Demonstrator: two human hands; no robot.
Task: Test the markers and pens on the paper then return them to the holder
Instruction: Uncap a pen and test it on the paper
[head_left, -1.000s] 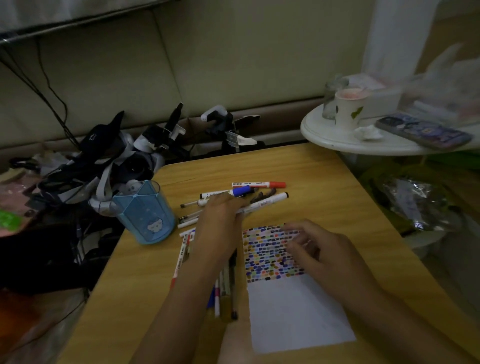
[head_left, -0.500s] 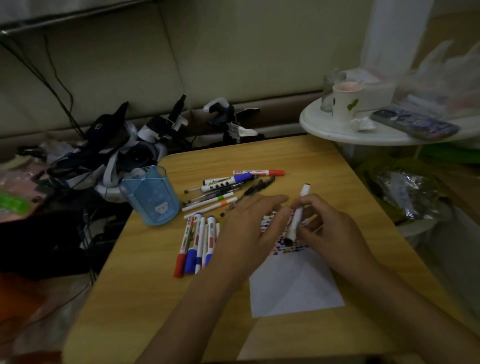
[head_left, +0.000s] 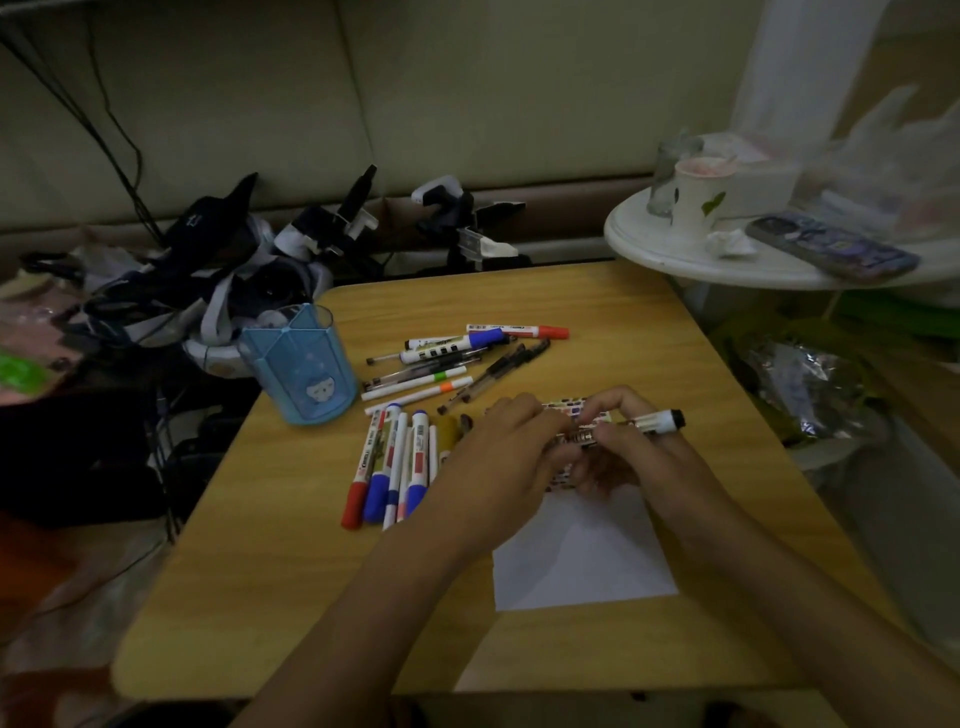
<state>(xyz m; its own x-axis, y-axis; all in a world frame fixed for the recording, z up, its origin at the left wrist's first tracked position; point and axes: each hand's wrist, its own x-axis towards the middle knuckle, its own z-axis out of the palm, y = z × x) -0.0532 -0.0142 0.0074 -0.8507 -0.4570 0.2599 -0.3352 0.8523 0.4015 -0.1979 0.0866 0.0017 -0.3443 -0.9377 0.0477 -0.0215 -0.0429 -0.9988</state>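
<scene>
- The table (head_left: 597, 306) carries the paper (head_left: 582, 551) near its right edge, holder (head_left: 298, 364) at the far-left corner.
- The right hand (head_left: 631, 447) grips a black-capped marker (head_left: 657, 420) lying left-right over the paper (cap points right).
- The left hand (head_left: 511, 441) pinches its other end.

Dim, underexposed head view with muddy colour: the wooden table (head_left: 597, 312) and white paper (head_left: 582, 561) are the lightest surfaces, while the left floor and the cable and strap clutter (head_left: 208, 260) sink to near black. Light seems to come from the upper right (the curtain (head_left: 810, 67) and round white side table (head_left: 675, 254) are brightest), with soft shadow only under the hands on the paper and no glare. Wide-angle bending curves the table edges, and the plastic bags (head_left: 893, 150) at far right are smeared with blur.
</scene>
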